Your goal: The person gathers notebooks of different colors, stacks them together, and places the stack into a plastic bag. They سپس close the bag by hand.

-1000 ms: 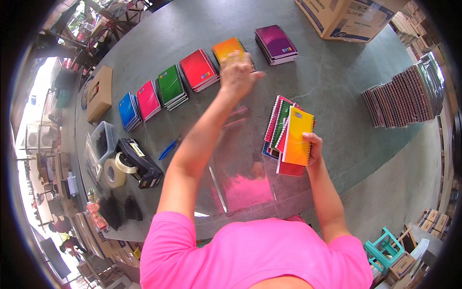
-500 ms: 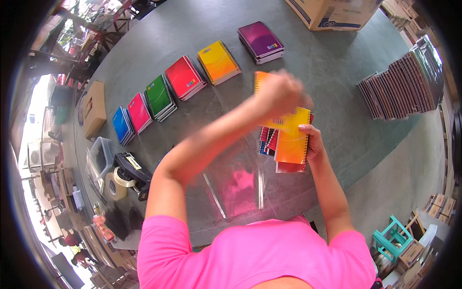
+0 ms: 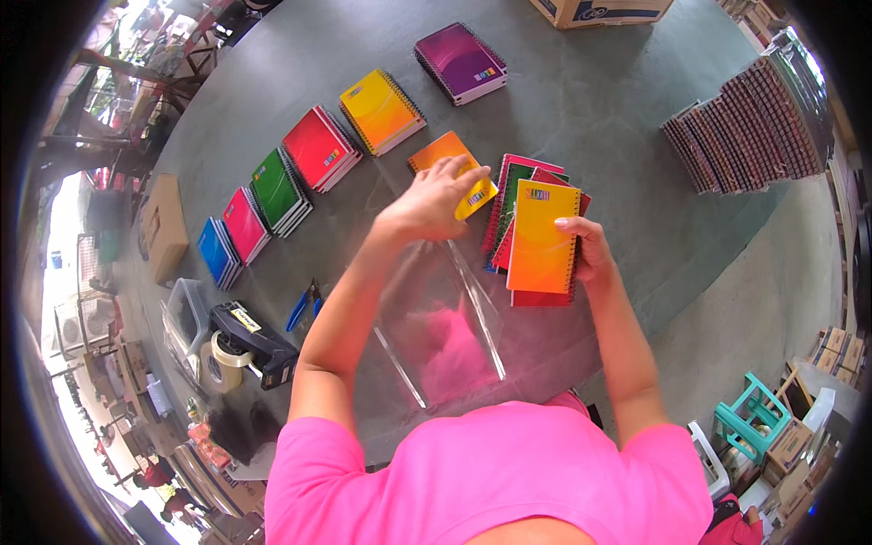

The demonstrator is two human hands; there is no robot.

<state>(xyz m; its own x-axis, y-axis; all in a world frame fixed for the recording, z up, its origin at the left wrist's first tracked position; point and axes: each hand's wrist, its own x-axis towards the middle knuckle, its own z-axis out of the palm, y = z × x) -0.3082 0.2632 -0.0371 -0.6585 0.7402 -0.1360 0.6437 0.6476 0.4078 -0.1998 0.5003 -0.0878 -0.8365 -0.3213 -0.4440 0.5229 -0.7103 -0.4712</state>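
My left hand (image 3: pixel 434 202) is closed on a yellow-orange spiral notebook (image 3: pixel 480 196), held tilted in front of the row of notebook stacks; the fingers cover part of its cover. My right hand (image 3: pixel 590 247) grips a fanned bunch of spiral notebooks by its right side, the thumb lying on the top one, a yellow notebook (image 3: pixel 543 241). Behind it, edges of red, green and pink notebooks stick out. Between my forearms a clear plastic sleeve (image 3: pixel 436 318) lies flat on the grey table (image 3: pixel 654 263).
Stacks of blue (image 3: pixel 220 252), pink (image 3: pixel 245 222), green (image 3: pixel 280 191), red (image 3: pixel 318 147), yellow (image 3: pixel 381 109) and purple notebooks (image 3: pixel 460 62) form a curved row. Left are a tape dispenser (image 3: pixel 259 341) and blue-handled pliers (image 3: pixel 304 307). Bound notebooks (image 3: pixel 745 127) stand right; a carton (image 3: pixel 604 11) is far.
My left hand has carried the yellow notebook left, away from the bunch in my right hand. The fan in my right hand now shows more fully, and the whole view has shifted slightly.
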